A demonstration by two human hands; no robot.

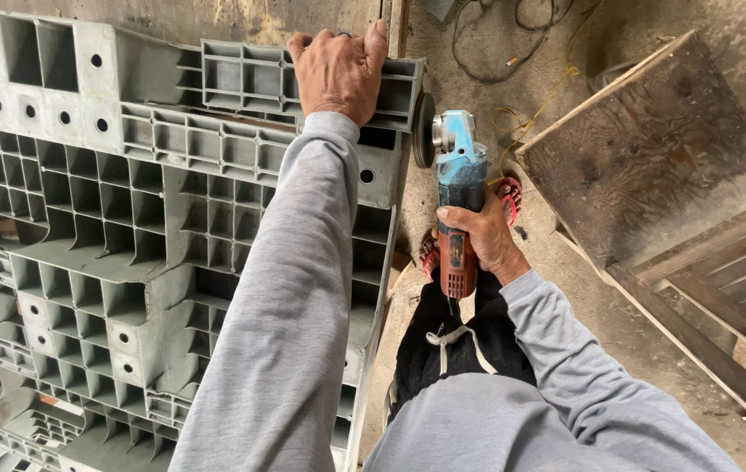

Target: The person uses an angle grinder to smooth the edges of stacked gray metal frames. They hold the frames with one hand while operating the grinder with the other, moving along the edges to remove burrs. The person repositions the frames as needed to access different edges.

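A large grey ribbed plastic panel (128, 218) stands on edge at the left, its grid of cells facing me. My left hand (338, 70) grips its top far corner, fingers curled over the rim. My right hand (478, 240) holds a blue and red angle grinder (459, 188) by its body. The grinder's dark disc (424, 129) sits right beside the panel's right edge, near the top corner. Grey long sleeves cover both my arms.
A worn wooden board (652, 149) leans at the right over slatted timber (740, 280). Cables (513, 52) lie on the dusty concrete floor (583, 306) beyond the grinder. My dark trousers and red sandals show below the tool.
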